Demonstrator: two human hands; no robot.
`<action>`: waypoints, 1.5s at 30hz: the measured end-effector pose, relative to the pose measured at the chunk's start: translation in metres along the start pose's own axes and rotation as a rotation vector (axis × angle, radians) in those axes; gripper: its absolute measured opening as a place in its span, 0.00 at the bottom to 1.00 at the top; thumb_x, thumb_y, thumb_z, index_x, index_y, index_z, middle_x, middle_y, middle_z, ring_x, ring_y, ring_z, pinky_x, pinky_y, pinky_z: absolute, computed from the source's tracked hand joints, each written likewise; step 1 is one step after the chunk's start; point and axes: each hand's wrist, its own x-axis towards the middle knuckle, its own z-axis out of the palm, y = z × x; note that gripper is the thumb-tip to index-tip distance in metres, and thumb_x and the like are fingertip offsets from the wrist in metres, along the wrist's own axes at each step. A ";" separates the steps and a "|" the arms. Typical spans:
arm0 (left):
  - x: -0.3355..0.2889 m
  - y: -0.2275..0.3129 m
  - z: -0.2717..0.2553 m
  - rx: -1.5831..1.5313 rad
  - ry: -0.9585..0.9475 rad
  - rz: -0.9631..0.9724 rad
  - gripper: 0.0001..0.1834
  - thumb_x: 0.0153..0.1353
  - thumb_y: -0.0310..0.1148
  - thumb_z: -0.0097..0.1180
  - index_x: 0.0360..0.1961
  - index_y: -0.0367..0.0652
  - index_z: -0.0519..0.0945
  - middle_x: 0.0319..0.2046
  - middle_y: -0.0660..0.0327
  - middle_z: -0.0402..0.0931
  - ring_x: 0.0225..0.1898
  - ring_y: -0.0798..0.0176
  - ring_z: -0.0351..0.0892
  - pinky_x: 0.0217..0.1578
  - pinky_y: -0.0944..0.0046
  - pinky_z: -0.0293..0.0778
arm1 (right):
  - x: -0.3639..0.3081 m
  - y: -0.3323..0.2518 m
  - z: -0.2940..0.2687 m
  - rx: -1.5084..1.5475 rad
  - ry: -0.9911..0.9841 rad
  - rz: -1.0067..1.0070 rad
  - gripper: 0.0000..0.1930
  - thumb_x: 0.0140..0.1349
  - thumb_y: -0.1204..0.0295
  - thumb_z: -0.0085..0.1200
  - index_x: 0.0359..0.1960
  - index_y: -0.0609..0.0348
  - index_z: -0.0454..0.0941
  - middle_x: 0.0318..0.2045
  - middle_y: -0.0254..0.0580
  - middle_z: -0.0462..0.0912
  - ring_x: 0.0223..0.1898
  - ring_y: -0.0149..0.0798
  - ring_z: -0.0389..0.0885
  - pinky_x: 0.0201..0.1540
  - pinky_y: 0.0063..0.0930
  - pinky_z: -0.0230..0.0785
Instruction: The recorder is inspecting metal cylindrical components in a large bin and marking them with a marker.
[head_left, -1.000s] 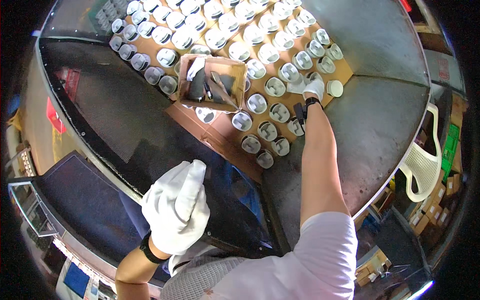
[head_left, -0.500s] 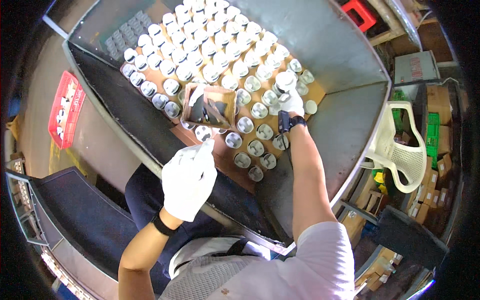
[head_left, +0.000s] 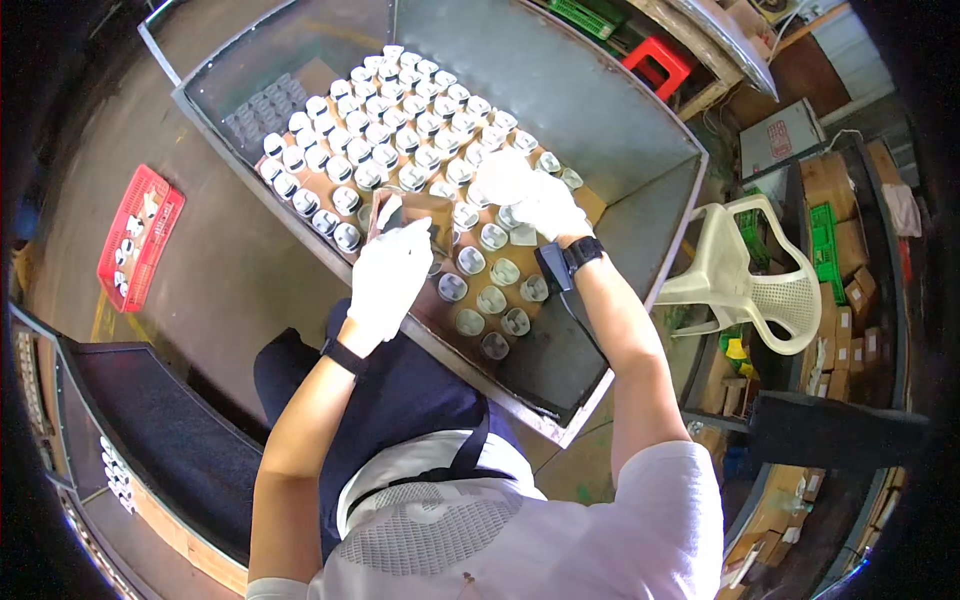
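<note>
Rows of metal pistons (head_left: 405, 130) stand on brown cardboard in a grey metal bin. A small open cardboard box (head_left: 440, 215), with dark strip-like items inside, sits among them. My left hand (head_left: 392, 278), in a white glove, is at the near side of this box. Its fingers are bent together; what they hold, if anything, is hidden. My right hand (head_left: 548, 208), also gloved, is above the pistons on the right. Its fingers close on a round bright shape that looks like a piston (head_left: 503, 178), though glare washes out its detail.
The metal bin's rim (head_left: 500, 405) runs between my body and the pistons. On the floor at left lies a red crate (head_left: 140, 240) with several pistons. To the right stand a cream plastic chair (head_left: 745, 270) and shelves of cardboard boxes (head_left: 845, 340). A red stool (head_left: 658, 68) is at the back.
My left hand has moved up to the small box. My right hand has shifted left over the pistons with the round bright shape. The whole view has turned slightly.
</note>
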 end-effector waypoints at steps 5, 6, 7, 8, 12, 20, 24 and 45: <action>0.004 0.011 0.010 -0.974 -0.034 -0.187 0.18 0.70 0.33 0.53 0.57 0.38 0.79 0.50 0.57 0.83 0.50 0.66 0.82 0.49 0.67 0.77 | -0.043 -0.043 -0.009 0.604 -0.060 -0.013 0.21 0.63 0.74 0.56 0.59 0.63 0.78 0.50 0.41 0.86 0.51 0.34 0.82 0.54 0.28 0.74; 0.002 0.015 0.017 -1.216 -0.071 -0.248 0.20 0.71 0.33 0.52 0.60 0.36 0.75 0.49 0.58 0.83 0.48 0.69 0.81 0.48 0.69 0.78 | -0.050 -0.044 -0.009 0.715 -0.107 0.013 0.22 0.63 0.75 0.56 0.60 0.63 0.77 0.51 0.40 0.85 0.52 0.32 0.81 0.55 0.26 0.73; 0.003 0.012 0.024 -1.455 -0.103 -0.305 0.23 0.71 0.33 0.52 0.63 0.33 0.72 0.48 0.59 0.82 0.47 0.72 0.80 0.46 0.70 0.78 | -0.055 -0.042 -0.004 0.642 -0.075 -0.008 0.21 0.64 0.74 0.55 0.60 0.63 0.77 0.51 0.40 0.85 0.51 0.32 0.81 0.55 0.26 0.73; 0.001 0.005 0.035 -1.418 -0.128 -0.228 0.24 0.70 0.32 0.54 0.64 0.33 0.71 0.48 0.58 0.83 0.48 0.70 0.81 0.48 0.70 0.78 | -0.059 -0.034 0.005 0.569 -0.043 -0.031 0.20 0.65 0.74 0.54 0.60 0.62 0.77 0.51 0.39 0.85 0.51 0.31 0.81 0.54 0.26 0.73; -0.003 0.016 0.022 -1.457 -0.373 -0.262 0.30 0.64 0.31 0.62 0.63 0.27 0.68 0.49 0.53 0.83 0.55 0.62 0.80 0.59 0.61 0.74 | -0.064 -0.059 0.012 0.897 -0.012 0.298 0.18 0.70 0.68 0.50 0.57 0.61 0.79 0.48 0.37 0.85 0.46 0.31 0.81 0.51 0.26 0.73; -0.003 0.007 0.031 -1.005 -0.200 -0.165 0.37 0.57 0.30 0.69 0.67 0.35 0.67 0.58 0.53 0.76 0.58 0.61 0.76 0.59 0.62 0.73 | -0.076 -0.087 0.027 0.520 -0.158 -0.029 0.15 0.66 0.65 0.58 0.50 0.61 0.80 0.39 0.35 0.83 0.41 0.29 0.77 0.47 0.28 0.71; -0.007 0.015 0.019 -0.760 -0.126 -0.169 0.39 0.58 0.34 0.69 0.68 0.36 0.66 0.57 0.51 0.77 0.57 0.57 0.77 0.58 0.59 0.73 | -0.075 -0.105 0.024 0.443 -0.148 -0.050 0.15 0.64 0.66 0.59 0.50 0.60 0.81 0.39 0.34 0.84 0.40 0.30 0.77 0.47 0.29 0.71; -0.007 0.039 -0.005 -0.957 -0.080 -0.101 0.32 0.48 0.41 0.76 0.52 0.41 0.78 0.41 0.62 0.80 0.50 0.64 0.76 0.55 0.59 0.71 | -0.070 -0.121 0.007 0.478 -0.066 -0.002 0.16 0.72 0.62 0.52 0.50 0.59 0.85 0.32 0.28 0.81 0.26 0.20 0.72 0.28 0.16 0.63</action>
